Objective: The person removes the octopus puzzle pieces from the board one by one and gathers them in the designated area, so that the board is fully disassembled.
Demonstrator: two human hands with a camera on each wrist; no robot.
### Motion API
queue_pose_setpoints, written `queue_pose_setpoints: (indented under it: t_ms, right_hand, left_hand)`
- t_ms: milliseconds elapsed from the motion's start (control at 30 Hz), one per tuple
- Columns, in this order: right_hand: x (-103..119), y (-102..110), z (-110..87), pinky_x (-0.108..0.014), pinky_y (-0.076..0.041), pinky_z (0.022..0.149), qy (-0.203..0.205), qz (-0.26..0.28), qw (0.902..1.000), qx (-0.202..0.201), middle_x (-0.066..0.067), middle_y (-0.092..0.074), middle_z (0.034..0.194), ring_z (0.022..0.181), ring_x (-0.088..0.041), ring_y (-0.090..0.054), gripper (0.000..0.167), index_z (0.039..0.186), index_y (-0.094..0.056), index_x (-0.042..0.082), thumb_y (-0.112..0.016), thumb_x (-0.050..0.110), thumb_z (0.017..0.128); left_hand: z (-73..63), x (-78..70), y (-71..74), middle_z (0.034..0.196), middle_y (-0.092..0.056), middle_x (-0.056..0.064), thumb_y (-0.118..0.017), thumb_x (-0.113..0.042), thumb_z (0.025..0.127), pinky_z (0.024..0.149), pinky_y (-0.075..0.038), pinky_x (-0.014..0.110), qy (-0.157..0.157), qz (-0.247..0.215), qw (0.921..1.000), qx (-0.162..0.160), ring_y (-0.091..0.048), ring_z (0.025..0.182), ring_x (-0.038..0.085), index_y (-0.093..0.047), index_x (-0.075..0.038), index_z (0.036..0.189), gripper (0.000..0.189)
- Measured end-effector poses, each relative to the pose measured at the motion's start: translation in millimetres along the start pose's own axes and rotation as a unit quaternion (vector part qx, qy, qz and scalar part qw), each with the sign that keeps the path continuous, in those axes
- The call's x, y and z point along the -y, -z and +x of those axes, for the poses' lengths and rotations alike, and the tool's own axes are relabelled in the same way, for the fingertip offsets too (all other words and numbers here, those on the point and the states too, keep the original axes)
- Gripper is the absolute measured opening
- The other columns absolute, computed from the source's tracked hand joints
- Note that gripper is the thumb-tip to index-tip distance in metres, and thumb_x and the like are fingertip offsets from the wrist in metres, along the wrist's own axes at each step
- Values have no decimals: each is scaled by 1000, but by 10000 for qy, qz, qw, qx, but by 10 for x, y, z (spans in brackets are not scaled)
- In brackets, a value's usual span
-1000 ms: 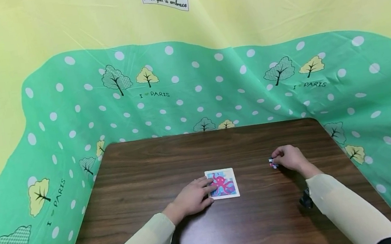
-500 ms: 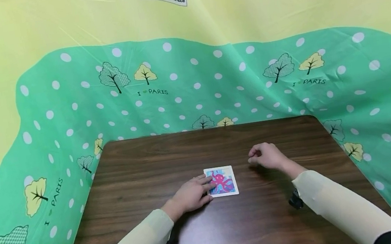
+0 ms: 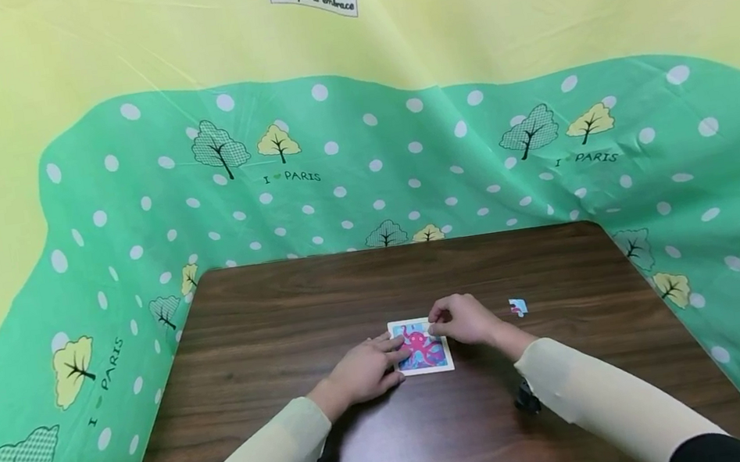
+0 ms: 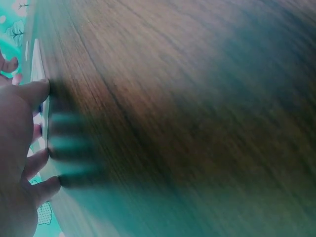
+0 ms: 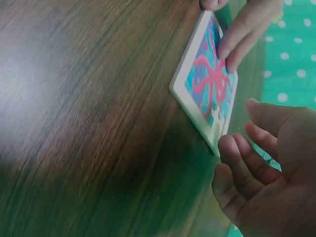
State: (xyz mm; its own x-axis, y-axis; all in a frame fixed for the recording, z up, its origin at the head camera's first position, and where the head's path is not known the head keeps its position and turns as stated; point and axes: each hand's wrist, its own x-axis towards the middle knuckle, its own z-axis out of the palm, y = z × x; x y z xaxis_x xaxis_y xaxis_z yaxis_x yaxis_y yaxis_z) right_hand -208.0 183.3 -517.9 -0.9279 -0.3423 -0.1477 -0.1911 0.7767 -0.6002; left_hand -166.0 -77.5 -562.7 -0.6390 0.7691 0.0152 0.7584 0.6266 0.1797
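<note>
A small square jigsaw puzzle (image 3: 423,358) with a white frame and a pink octopus on blue lies on the brown table. A pale patch shows at its upper right. My left hand (image 3: 364,370) rests its spread fingers on the puzzle's left side. At the upper right corner my right hand (image 3: 468,320) bends its fingers, thumb and index fingertips close to the pale patch. In the right wrist view the right hand (image 5: 276,163) shows curled fingers beside the puzzle (image 5: 210,84); whether a piece sits between its fingertips is hidden. A loose puzzle piece (image 3: 518,307) lies farther right.
The dark wood table (image 3: 267,308) has rounded far corners. Behind and beside it hangs a green and yellow curtain (image 3: 345,155) with dots and trees. Long pale sleeves (image 3: 605,387) cover both forearms.
My right hand has moved left from the loose piece's spot to the puzzle's upper right corner, leaving that piece uncovered. The left hand has stayed on the puzzle.
</note>
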Motion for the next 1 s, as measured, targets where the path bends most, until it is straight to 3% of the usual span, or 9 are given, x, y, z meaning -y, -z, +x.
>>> queue_pose_setpoints:
  t_ms: [333, 500, 1000]
  right_hand:
    - [125, -155, 64, -32, -56, 75, -146, -57, 9997, 171, 4, -70, 90, 81, -11, -63, 19, 106, -77, 10, -79, 20, 91]
    - [161, -199, 78, -35, -57, 79, -270, -179, 9995, 44, 1, -71, 94, 84, -12, -64, 24, 111, -75, 9, -79, 21, 90]
    - [137, -213, 69, -37, -58, 82, -419, -72, 9991, -1, 0, -72, 96, 87, -14, -65, 25, 111, -75, 10, -79, 20, 89]
  left_hand:
    - [-3, -9, 1, 158, -48, 8, -60, -41, 103, 119, -40, 43, -3, -16, 10000, 57, -44, 147, 28, -56, -19, 149, 51]
    - [-3, -7, 5, 158, -47, 7, -60, -42, 103, 119, -39, 43, 39, -13, 10000, 84, -43, 148, 27, -56, -20, 149, 51]
    - [-2, -6, -1, 158, -48, 8, -59, -42, 103, 118, -41, 45, 60, -35, 10000, 64, -44, 147, 29, -56, -19, 149, 52]
